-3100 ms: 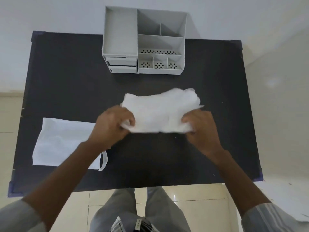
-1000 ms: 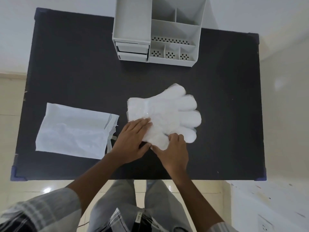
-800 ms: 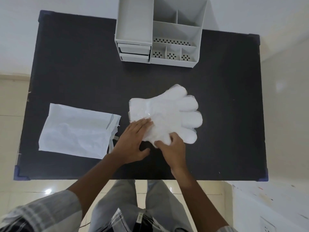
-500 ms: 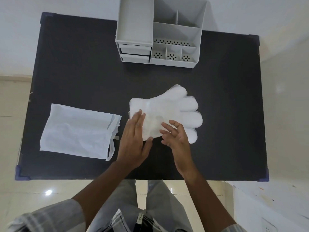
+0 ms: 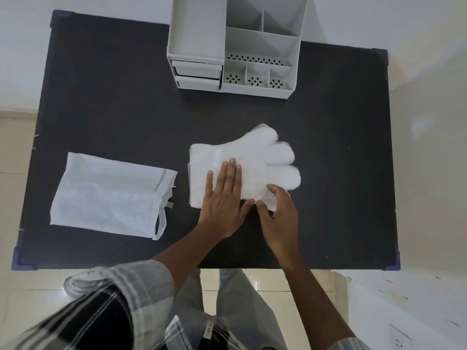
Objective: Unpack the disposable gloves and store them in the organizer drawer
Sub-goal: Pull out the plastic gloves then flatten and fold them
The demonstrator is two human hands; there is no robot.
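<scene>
Step in hand: the unpacking looks done, and I am flattening the stack of thin white translucent plastic gloves [image 5: 242,168] before folding or lifting it.
Gloves: they lie flat near the middle of the black bench [image 5: 113,109], cuffs toward my left, finger tips fanned toward my right.
Left hand [image 5: 225,198]: spread flat, palm down, fingers together and pressing on the cuff half of the stack.
Right hand [image 5: 280,215]: loosely curled at the near edge of the stack, fingertips touching the lowest glove finger; whether it pinches the plastic I cannot tell.
Empty packet: the crumpled white plastic bag [image 5: 111,195] lies well to the left, its torn mouth facing the gloves.
Destination: the grey plastic desk organizer [image 5: 237,46] stands at the far edge; its two small drawers [image 5: 197,77] look closed.
Next move, as I judge it: fold the stack small enough for a drawer, then free one hand to pull a drawer open; the slippery layers may slide apart.
</scene>
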